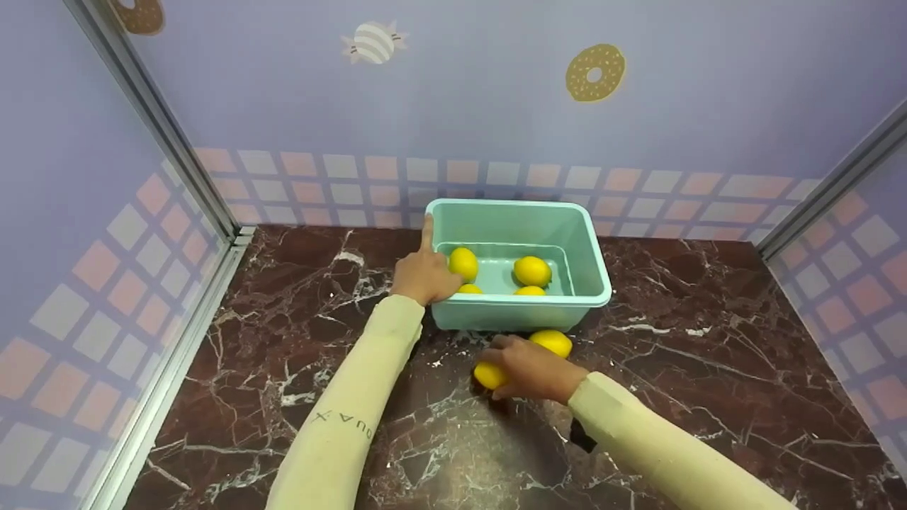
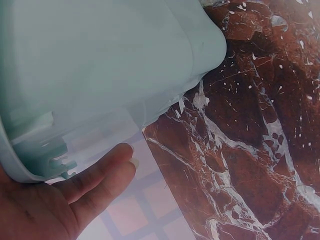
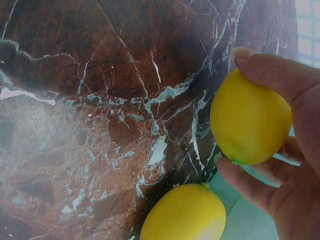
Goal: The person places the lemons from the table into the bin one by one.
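A pale green plastic bin [image 1: 521,312] stands on the table, with several yellow lemons [image 1: 532,271] inside. My left hand [image 1: 425,275] rests at the bin's left rim, its index finger lying straight along the edge. In the left wrist view, two more straight fingers [image 2: 100,177] extend outside the bin wall; the thumb is hidden there. My right hand [image 1: 528,368] holds a lemon [image 3: 251,119] between thumb and fingers, in front of the bin and close over the table. Another lemon [image 1: 551,343] lies on the table against the bin's front, just beyond that hand.
The table [image 1: 283,397] is dark red marble with white veins. Behind the bin rises a purple wall [image 1: 489,106] with printed sweets and a checked band. Similar panels with metal frame strips [image 1: 166,120] close off the left and right sides.
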The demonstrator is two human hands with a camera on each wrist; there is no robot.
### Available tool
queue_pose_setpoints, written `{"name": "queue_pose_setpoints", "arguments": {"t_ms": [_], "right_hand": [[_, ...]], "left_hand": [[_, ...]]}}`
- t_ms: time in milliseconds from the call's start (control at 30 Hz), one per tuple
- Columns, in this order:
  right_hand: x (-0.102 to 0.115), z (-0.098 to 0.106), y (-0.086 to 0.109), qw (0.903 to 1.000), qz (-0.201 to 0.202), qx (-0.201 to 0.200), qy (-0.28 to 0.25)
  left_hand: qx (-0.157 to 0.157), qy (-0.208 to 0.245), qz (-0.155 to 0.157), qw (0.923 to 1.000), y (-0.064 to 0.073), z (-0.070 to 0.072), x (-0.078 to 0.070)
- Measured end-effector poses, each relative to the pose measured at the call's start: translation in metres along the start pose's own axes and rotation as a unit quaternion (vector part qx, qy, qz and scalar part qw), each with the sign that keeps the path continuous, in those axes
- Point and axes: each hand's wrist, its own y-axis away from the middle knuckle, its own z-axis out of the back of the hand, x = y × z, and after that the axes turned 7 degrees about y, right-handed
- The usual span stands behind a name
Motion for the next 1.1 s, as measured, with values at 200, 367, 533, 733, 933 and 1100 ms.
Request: {"name": "queue_pose_setpoints", "arguments": {"t_ms": [200, 367, 533, 733, 933, 1100], "right_hand": [[-0.001, 0.001, 0.0, 0.9999, -0.012, 0.001, -0.006], [-0.001, 0.001, 0.001, 0.9996, -0.027, 0.003, -0.005], [-0.001, 0.003, 0.002, 0.9995, -0.032, 0.004, 0.004], [-0.001, 0.008, 0.003, 0.9992, -0.036, 0.014, 0.003], [-0.001, 0.011, 0.004, 0.9986, -0.042, 0.032, -0.004], [-0.001, 0.013, 0.004, 0.9986, -0.042, 0.032, -0.007]], "left_hand": [[0.001, -0.002, 0.0, 1.0, -0.001, -0.001, 0.001], [-0.001, -0.007, -0.002, 1.0, 0.0, 0.0, 0.0], [0.001, -0.007, -0.002, 1.0, 0.0, 0.0, 0.0], [0.001, -0.008, -0.002, 1.0, 0.0, 0.0, 0.0], [-0.001, 0.001, 0.001, 1.0, 0.001, 0.001, -0.001], [-0.007, 0.0, -0.004, 1.0, 0.001, 0.001, 0.0]]}}
